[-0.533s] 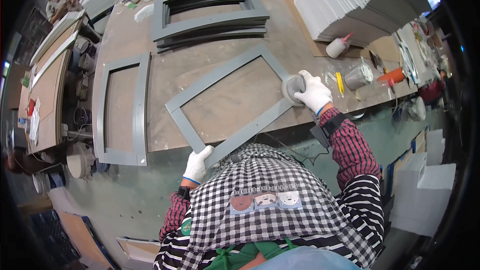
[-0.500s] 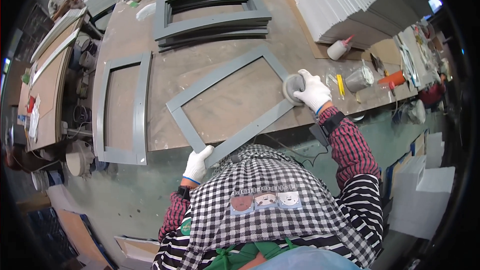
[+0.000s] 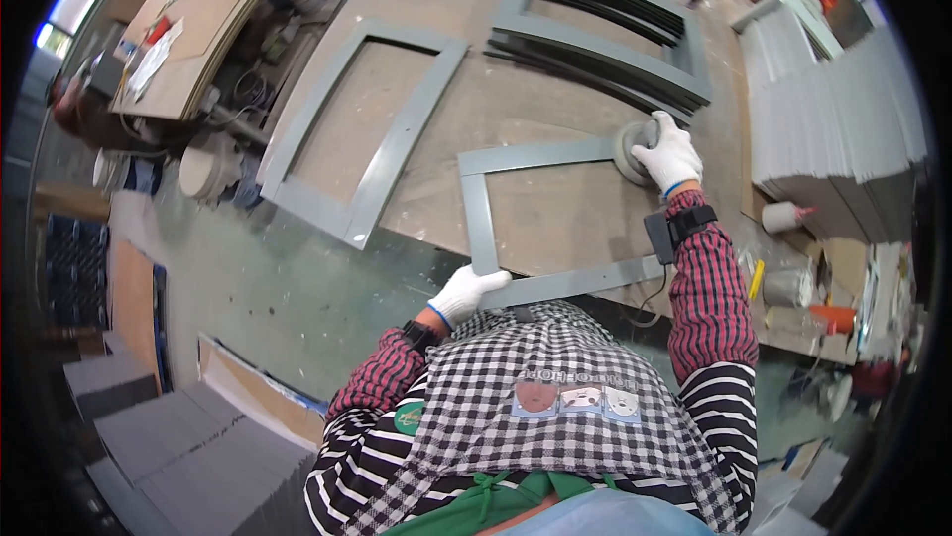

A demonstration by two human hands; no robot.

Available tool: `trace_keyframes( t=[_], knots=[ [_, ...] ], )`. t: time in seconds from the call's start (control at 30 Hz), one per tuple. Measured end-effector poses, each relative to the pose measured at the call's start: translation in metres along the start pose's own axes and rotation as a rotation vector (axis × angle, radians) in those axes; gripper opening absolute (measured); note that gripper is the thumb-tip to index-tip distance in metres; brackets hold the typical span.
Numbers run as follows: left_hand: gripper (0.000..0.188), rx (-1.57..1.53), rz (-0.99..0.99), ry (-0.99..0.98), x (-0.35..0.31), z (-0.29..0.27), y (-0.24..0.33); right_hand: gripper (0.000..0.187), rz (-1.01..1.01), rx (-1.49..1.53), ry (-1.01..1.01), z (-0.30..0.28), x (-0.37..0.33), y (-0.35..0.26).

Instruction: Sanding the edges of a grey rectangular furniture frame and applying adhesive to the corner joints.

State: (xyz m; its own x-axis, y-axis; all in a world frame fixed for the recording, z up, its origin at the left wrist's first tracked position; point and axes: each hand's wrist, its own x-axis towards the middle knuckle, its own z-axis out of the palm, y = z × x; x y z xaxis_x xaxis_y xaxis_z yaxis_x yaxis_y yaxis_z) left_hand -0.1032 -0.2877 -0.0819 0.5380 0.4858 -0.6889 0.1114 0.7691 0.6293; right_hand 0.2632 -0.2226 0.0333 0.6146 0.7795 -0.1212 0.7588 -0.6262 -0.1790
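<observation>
A grey rectangular frame [image 3: 480, 219] lies at the table's front edge, its near side reaching my apron. My left hand [image 3: 470, 295], in a white glove, grips the frame's near left corner, thumb on top. My right hand [image 3: 669, 152], also gloved, is wrapped over a round grey sander [image 3: 633, 151] that rests on the frame's far right corner. A dark cord [image 3: 656, 306] hangs below my right wrist. The frame's right side is mostly hidden by my right hand and forearm.
Another grey frame [image 3: 395, 154] lies to the left. Stacked grey frames [image 3: 605, 45] stand behind. At right are piled pale panels [image 3: 823, 119], a white squeeze bottle [image 3: 783, 217], a yellow cutter [image 3: 757, 279] and a tin [image 3: 788, 287]. Buckets [image 3: 208, 164] stand on the floor at left.
My view has swung left. The sander in my right hand has moved from the frame's near right corner to its far right corner. My left hand keeps hold of the near left corner.
</observation>
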Motion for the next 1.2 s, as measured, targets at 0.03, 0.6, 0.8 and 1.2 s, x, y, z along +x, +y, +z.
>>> trace_keyframes(
  t=[0.03,0.6,0.8,1.2],
  knots=[
    [0.032,0.0,0.035,0.012,0.001,0.0,-0.004,0.072,-0.088,0.012,0.009,0.008,-0.003,-0.017],
    [0.033,-0.078,0.06,0.012,0.006,0.006,-0.009,0.068,-0.552,-0.028,-0.202,0.033,-0.063,-0.17],
    [0.031,-0.011,0.027,0.053,0.001,0.009,-0.003,0.064,-0.458,-0.134,-0.162,0.02,-0.053,-0.149],
    [0.03,-0.001,0.056,0.003,-0.002,0.009,-0.001,0.061,-0.6,-0.091,-0.184,0.029,-0.059,-0.197]
  ],
)
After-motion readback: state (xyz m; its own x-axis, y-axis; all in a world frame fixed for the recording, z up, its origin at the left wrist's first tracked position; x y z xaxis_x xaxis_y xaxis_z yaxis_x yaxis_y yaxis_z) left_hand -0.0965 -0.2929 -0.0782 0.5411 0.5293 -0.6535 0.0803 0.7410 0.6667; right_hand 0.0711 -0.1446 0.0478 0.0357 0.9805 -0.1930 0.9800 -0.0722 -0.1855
